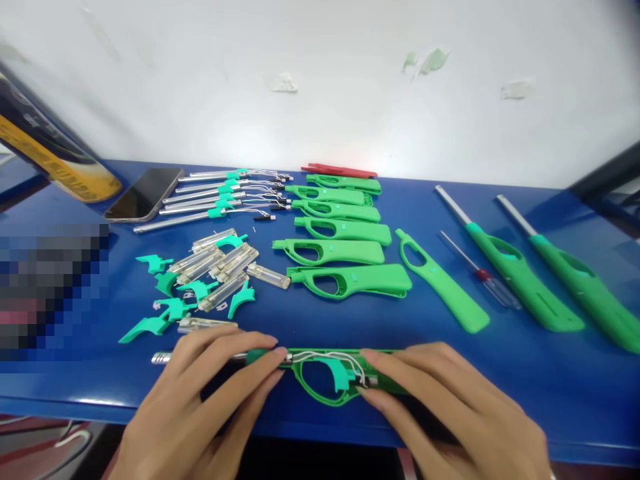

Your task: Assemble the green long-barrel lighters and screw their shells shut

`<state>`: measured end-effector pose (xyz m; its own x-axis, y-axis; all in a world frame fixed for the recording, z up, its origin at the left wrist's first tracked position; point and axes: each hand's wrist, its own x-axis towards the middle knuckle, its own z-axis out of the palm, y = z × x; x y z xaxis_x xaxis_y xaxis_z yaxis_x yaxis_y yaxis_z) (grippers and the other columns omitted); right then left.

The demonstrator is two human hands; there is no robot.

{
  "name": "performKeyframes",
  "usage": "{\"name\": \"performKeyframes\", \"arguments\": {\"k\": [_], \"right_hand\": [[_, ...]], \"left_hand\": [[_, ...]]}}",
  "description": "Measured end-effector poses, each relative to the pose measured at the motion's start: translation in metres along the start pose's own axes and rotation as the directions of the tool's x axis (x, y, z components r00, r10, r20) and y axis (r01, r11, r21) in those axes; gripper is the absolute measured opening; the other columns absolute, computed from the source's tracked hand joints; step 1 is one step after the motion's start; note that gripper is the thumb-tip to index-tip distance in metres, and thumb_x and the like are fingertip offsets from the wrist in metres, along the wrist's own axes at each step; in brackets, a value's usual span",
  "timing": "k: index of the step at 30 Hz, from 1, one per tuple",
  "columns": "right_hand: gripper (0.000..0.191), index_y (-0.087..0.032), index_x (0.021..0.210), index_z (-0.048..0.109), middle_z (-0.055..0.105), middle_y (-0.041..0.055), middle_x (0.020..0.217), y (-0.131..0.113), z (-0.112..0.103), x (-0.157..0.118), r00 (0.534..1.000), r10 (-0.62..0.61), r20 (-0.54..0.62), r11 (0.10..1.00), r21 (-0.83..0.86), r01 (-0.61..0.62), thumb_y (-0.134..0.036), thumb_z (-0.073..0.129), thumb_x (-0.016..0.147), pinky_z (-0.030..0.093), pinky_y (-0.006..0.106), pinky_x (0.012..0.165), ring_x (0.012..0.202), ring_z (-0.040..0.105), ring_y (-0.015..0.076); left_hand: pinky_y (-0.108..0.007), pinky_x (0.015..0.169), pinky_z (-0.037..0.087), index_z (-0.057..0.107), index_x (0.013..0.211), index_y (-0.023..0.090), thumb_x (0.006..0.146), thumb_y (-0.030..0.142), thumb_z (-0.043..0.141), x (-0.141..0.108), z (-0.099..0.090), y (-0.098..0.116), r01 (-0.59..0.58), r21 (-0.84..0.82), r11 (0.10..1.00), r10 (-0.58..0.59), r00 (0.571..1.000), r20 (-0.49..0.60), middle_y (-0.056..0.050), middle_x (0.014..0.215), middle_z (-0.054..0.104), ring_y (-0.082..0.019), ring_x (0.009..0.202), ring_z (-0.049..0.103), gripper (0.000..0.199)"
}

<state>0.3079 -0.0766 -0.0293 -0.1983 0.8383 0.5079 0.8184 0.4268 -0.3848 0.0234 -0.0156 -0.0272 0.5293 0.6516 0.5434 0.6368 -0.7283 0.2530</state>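
Observation:
At the table's front edge lies an open green lighter shell half (320, 401) with a teal trigger (341, 375) and white wires (325, 354) inside it. My left hand (210, 393) is closed around the metal lighter tube (161, 359) where its teal collar meets the shell. My right hand (445, 400) grips the handle end of the shell, with fingertips close to the small black igniter (369, 382) at the wires' end. The right fingers cover most of the handle, so its inside is hidden.
Behind lie several green shells (345, 230), wired metal tubes (180, 222), clear fuel tanks (225, 291) and loose teal triggers (150, 327). To the right are a screwdriver (483, 275) and two assembled lighters (525, 287). A phone (145, 193) and a can (55, 150) stand back left.

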Motion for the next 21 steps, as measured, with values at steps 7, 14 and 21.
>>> {"name": "performKeyframes", "arguments": {"k": [7, 14, 21], "right_hand": [[0.017, -0.025, 0.124, 0.076, 0.082, -0.0012, 0.104, -0.0007, 0.0014, 0.003, 1.0, -0.008, -0.013, 1.0, 0.01, 0.008, -0.027, 0.072, 0.107, 0.066, 0.019, 0.084, 0.089, 0.079, 0.012], [0.014, -0.028, 0.119, 0.078, 0.082, -0.0006, 0.104, -0.0031, -0.0029, 0.0015, 0.999, 0.023, -0.048, 0.998, 0.058, -0.02, -0.03, 0.071, 0.107, 0.066, 0.018, 0.079, 0.088, 0.08, 0.012], [0.037, -0.039, 0.139, 0.076, 0.081, 0.0006, 0.118, 0.0057, -0.001, -0.0011, 0.986, -0.127, 0.106, 0.968, -0.204, 0.147, -0.057, 0.064, 0.109, 0.07, 0.029, 0.073, 0.095, 0.083, 0.0178]], "left_hand": [[-0.027, 0.117, 0.049, 0.075, 0.125, 0.026, 0.108, 0.008, 0.06, -0.0052, 0.0038, -0.0001, -0.002, -0.043, 0.999, 0.003, 0.999, 0.036, 0.0, 0.123, 0.072, -0.015, 0.119, 0.064, 0.029], [-0.028, 0.109, 0.055, 0.073, 0.126, 0.026, 0.107, 0.005, 0.06, -0.0042, 0.0075, 0.0027, 0.031, -0.068, 0.997, -0.032, 0.999, -0.009, -0.001, 0.121, 0.07, -0.014, 0.113, 0.066, 0.032], [-0.028, 0.104, 0.053, 0.072, 0.137, 0.029, 0.107, 0.005, 0.057, -0.0043, 0.008, -0.0016, 0.018, -0.02, 1.0, -0.017, 0.999, 0.037, -0.002, 0.12, 0.069, -0.016, 0.112, 0.066, 0.041]]}}
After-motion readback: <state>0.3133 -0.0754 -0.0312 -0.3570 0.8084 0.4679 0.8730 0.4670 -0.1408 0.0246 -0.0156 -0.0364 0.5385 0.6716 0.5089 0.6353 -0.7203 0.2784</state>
